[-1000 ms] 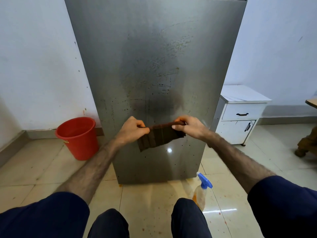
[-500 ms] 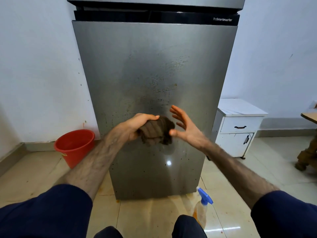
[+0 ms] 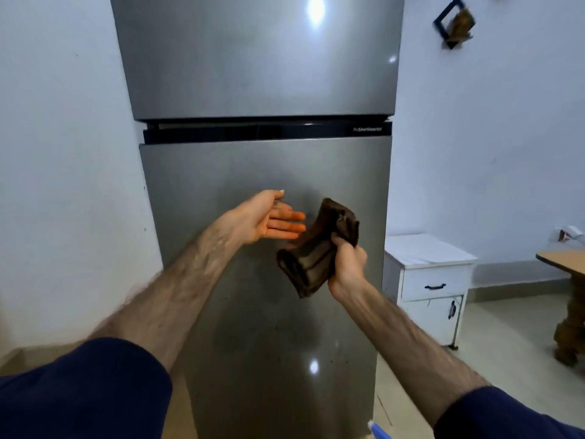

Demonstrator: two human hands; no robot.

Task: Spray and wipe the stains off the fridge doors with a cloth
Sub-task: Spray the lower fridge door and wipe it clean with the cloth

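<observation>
A steel two-door fridge fills the middle of the view, with its upper door (image 3: 259, 55) above a dark gap and its lower door (image 3: 240, 172) below. Faint dark specks and a dull smear mark the lower door. My right hand (image 3: 348, 267) is shut on a folded brown cloth (image 3: 313, 258), held in front of the lower door. My left hand (image 3: 262, 218) is open, palm up, just left of the cloth and not gripping it. The blue top of the spray bottle (image 3: 378, 434) peeks in at the bottom edge.
A small white cabinet (image 3: 433, 280) with a drawer stands right of the fridge. A wooden table edge (image 3: 563, 258) and its carved leg show at far right. White walls flank the fridge, and a diamond-shaped wall ornament (image 3: 454, 22) hangs upper right.
The cloth has passed from my left hand to my right hand. My left hand has opened. The view has tilted up, so the upper door shows and the red bucket is out of sight.
</observation>
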